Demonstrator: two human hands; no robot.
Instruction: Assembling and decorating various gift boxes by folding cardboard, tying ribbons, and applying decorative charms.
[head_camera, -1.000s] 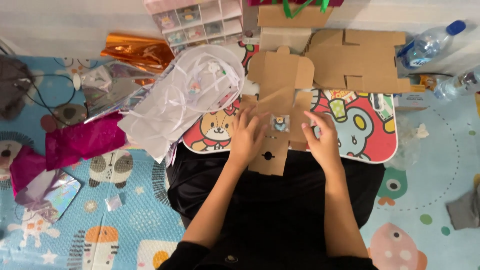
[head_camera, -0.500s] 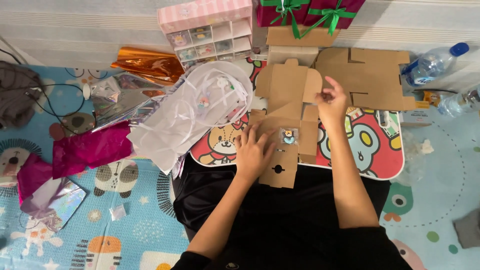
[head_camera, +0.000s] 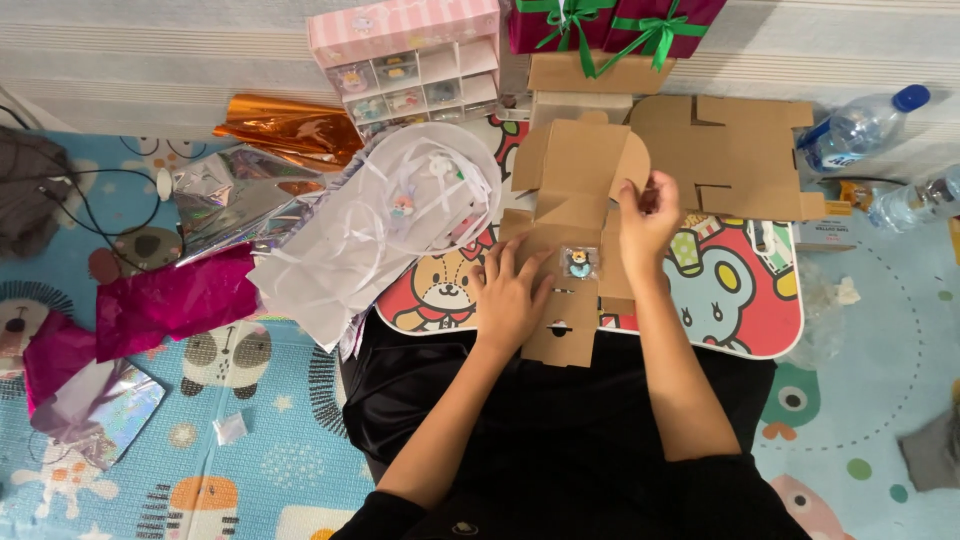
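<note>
The left hand (head_camera: 510, 295) is pressing spread fingers onto the flat cardboard box blank (head_camera: 572, 205); the right hand (head_camera: 645, 215) is pinching its side flap.

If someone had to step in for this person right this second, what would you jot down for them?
Left hand: flat on the unfolded cardboard box blank, pressing it onto the cartoon lap table.
Right hand: raised at the blank's right flap, fingertips pinched together; I cannot tell whether they hold anything.
A small bagged charm lies on the blank's middle panel.
Done: blank laid out flat, charm set on it.
Left: the box is not folded up or closed. A second flat blank lies behind.
</note>
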